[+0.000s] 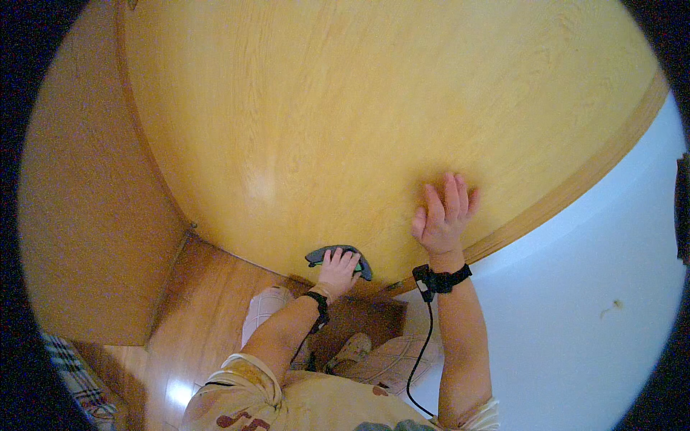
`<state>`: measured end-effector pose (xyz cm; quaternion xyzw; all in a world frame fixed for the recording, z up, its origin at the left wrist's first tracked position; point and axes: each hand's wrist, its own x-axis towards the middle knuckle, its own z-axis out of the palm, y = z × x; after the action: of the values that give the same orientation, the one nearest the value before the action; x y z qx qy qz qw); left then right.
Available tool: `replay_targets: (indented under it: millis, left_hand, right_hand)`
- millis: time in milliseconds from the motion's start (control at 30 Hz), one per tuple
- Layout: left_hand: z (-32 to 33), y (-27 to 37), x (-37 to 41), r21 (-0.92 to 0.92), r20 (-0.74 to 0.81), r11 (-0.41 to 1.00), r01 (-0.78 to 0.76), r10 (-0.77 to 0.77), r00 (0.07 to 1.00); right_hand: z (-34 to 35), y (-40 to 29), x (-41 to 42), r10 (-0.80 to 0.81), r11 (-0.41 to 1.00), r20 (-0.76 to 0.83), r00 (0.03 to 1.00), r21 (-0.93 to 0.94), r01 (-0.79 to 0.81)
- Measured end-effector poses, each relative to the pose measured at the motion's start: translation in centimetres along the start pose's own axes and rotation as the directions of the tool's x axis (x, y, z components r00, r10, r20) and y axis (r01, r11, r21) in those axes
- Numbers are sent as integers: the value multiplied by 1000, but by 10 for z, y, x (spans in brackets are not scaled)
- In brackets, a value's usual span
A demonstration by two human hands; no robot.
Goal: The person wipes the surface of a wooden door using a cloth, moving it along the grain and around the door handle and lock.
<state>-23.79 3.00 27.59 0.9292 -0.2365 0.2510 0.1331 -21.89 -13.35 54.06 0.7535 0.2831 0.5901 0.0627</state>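
Observation:
My left hand (339,272) is at the lower middle of the head view, its fingers curled over a dark grey cleaning pad with a green part (364,264). The pad lies against a broad yellow wood-grain panel (345,118), close to its lower edge. Further right and higher up, my right hand (446,218) has its fingers apart and holds nothing. It is over or against the same panel; whether it touches cannot be told. Each wrist wears a black strap with a device and a cable.
A brown wooden panel (97,215) stands at the left, joined to the yellow one by a small hinge or fitting. Wood flooring (199,285) shows below, with my legs and a shoe (353,347). At right is a pale wall (582,280); plaid fabric (78,377) lies lower left.

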Motion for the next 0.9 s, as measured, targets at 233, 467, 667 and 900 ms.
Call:
replay_targets:
  millis: [233, 467, 667, 900]
  left_hand:
    - [-130, 6, 113, 68, -477, 995, -76, 99, 874]
    - [-226, 33, 191, -40, -709, 995, -86, 32, 705]
    - [-120, 47, 129, 255, -289, 896, -363, 429, 856]
    - [-46, 26, 75, 436, 6, 597, -674, 746, 666]
  right_hand:
    - [11, -11, -7, 66, 973, -25, 998, 224, -58]
    - [-19, 9, -6, 123, 961, -221, 967, 268, -61]
    - [-33, -3, -26, 206, 964, -281, 937, 221, -145]
    - [-34, -37, -45, 201, 970, -136, 970, 164, -178]
